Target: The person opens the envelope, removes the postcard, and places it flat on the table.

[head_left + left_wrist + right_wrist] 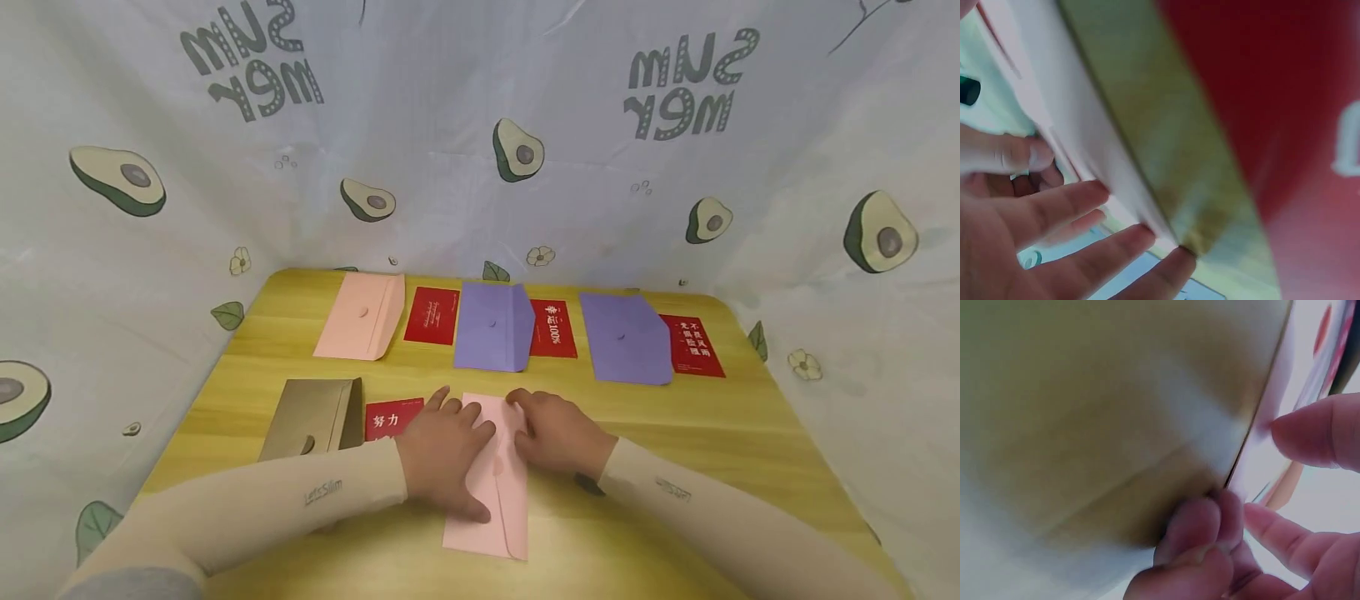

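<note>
A pink envelope (487, 533) lies on the table between both hands, its long flap folded over with a round tab near the middle. My left hand (446, 454) rests across its left side with fingers spread; in the left wrist view the fingertips (1141, 234) touch its edge. Along the right edge, my right hand (562, 429) has curled fingers and holds the upper part. From the right wrist, the thumb (1310, 434) lies over the pink paper and other fingertips (1197, 522) are bent at the edge. Whether anything is inside the envelope is hidden.
A gold envelope (303, 417) and a red card (390, 412) lie left, the card partly covered by my left hand. Behind are another pink envelope (352, 321), two purple envelopes (487, 333) and several red cards (431, 315). A patterned curtain (450, 208) surrounds the table (675, 500).
</note>
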A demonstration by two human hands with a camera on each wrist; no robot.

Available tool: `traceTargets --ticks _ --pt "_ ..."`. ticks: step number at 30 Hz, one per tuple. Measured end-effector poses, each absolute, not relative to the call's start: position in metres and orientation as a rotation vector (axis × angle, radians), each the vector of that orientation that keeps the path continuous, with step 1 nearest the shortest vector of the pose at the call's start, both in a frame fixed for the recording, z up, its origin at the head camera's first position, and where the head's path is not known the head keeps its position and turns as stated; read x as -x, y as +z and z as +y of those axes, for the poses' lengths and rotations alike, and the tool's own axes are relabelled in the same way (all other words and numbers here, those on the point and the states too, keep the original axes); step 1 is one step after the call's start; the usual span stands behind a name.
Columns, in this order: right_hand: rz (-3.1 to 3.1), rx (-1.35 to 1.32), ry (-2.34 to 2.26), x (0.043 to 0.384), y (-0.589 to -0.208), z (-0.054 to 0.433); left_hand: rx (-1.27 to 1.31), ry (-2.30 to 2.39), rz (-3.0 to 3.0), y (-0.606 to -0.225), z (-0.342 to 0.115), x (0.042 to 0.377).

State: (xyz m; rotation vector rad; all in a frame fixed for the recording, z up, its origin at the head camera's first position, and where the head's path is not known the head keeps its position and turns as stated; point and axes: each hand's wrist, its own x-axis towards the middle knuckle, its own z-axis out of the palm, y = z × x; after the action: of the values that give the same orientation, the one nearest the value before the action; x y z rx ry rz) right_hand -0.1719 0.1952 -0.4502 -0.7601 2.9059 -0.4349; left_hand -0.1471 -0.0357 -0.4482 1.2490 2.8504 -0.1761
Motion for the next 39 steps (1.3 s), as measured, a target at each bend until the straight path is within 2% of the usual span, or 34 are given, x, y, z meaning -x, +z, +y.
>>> traceTargets --ticks 12,24,39 --pt "3.063 0.689 -0.132 0.143 -0.448 0.186 -1.069 -0.088 2.88 -0.444 -0.03 0.153" --pt "3.06 0.787 -0.089 0.136 -0.449 0.178 -1.031 -0.096 2.878 -0.448 -0.027 0.152" --pt "3.038 0.761 -0.032 0.139 -0.449 0.18 -1.007 -0.122 2.895 -0.453 -0.022 0.15"
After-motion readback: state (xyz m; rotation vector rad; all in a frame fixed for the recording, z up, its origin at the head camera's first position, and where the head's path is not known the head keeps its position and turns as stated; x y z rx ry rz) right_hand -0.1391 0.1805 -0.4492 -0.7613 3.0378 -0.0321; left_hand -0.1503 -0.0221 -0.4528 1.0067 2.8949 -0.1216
